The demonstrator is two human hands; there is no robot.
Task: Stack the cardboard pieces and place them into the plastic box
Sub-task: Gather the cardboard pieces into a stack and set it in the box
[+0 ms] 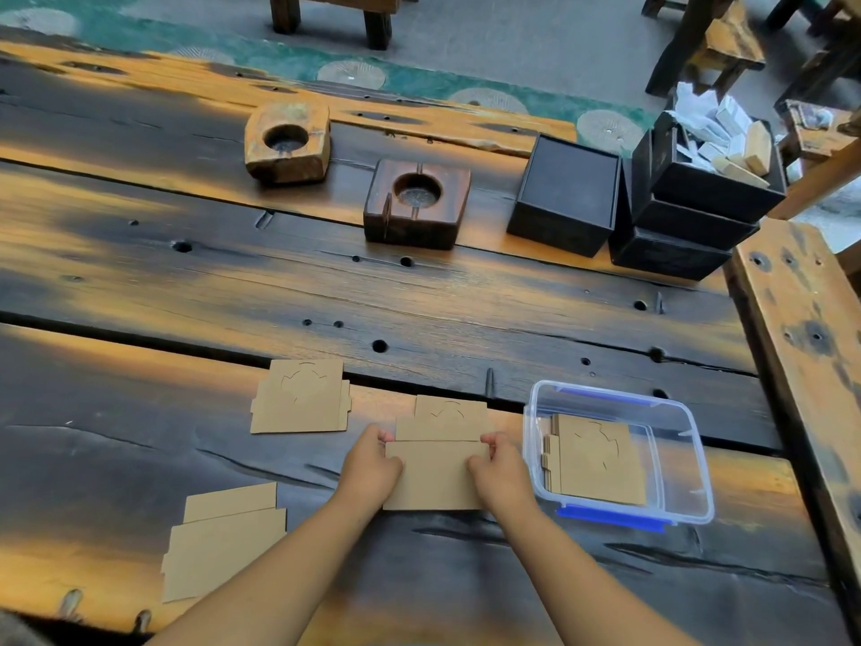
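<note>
Both hands hold one brown cardboard piece [435,475] flat at the table's front middle. My left hand [370,468] grips its left edge and my right hand [501,473] grips its right edge. This piece overlaps a second cardboard piece [447,414] lying just beyond it. Another piece [300,396] lies to the left, and a small pile [223,538] sits near the front left. The clear plastic box [689,463] with a blue clip stands to the right, with several cardboard pieces [596,459] stacked inside.
Two wooden blocks with round hollows [286,142] [417,202] stand on the far half of the dark wooden table [140,272]. Black boxes [566,193] stand at the back right, one [713,179] filled with white and tan scraps. A raised wooden beam [801,347] runs along the right edge.
</note>
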